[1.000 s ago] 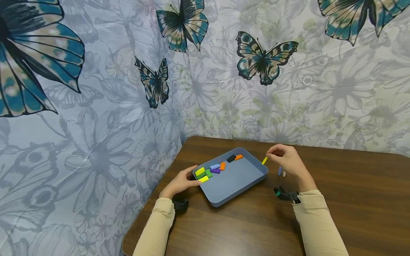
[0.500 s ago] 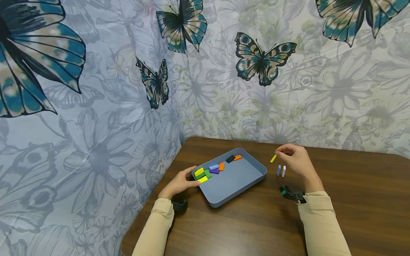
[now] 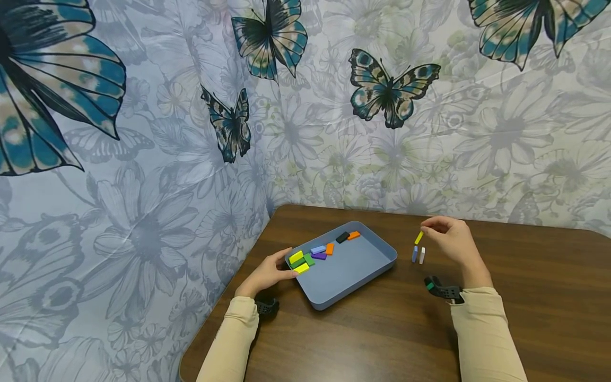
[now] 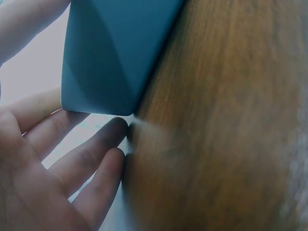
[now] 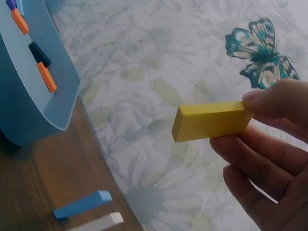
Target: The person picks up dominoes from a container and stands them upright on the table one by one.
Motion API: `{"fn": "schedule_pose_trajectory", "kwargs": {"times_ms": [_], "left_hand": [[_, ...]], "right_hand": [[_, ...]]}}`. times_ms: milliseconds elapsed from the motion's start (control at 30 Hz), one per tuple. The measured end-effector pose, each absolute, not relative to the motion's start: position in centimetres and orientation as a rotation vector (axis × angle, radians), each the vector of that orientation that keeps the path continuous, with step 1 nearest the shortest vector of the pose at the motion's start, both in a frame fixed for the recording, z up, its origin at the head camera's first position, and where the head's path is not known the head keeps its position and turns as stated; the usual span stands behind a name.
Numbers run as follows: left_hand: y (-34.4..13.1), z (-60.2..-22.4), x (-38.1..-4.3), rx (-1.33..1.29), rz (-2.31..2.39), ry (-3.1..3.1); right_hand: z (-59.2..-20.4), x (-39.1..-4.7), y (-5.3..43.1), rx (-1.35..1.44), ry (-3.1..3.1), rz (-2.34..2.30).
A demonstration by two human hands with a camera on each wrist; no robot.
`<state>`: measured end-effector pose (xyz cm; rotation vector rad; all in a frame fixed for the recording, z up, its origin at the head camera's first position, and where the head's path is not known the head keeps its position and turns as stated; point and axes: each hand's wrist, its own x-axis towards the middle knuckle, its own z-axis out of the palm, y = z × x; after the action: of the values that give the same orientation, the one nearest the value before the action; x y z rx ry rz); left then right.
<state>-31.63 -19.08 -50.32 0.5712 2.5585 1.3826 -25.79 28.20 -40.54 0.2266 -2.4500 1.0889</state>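
My right hand [image 3: 451, 239] pinches a yellow block [image 5: 211, 120] by one end between thumb and fingers. It hovers above the table, just over a blue block [image 3: 415, 254] and a white block [image 3: 422, 255] that stand upright side by side, slightly apart. My left hand [image 3: 266, 273] grips the left corner of a shallow blue-grey tray [image 3: 355, 291], with the thumb on its near side. Several blocks lie in the tray's left end and along its far side, among them a green block [image 3: 309, 259], a purple block [image 3: 319, 255] and a black block [image 3: 342, 237].
The brown wooden table [image 3: 382, 339] reaches back to a butterfly-patterned wall covering [image 3: 324, 159], which also runs along its left side. Each wrist wears a black strap, such as the right wristband [image 3: 444, 290]. An orange block [image 3: 354, 235] lies by the tray's far rim.
My right hand has carried the yellow block rightward, from beside the tray's right corner to above the blue and white blocks. My left hand and the tray stay in place.
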Motion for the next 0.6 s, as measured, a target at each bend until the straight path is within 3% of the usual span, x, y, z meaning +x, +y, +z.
{"fn": "schedule_pose_trajectory", "kwargs": {"times_ms": [600], "left_hand": [[-19.1,-50.4,-31.7,0.584,1.380,2.564]], "right_hand": [[-41.3,-25.4,31.1,0.146,-2.607,0.984]]}}
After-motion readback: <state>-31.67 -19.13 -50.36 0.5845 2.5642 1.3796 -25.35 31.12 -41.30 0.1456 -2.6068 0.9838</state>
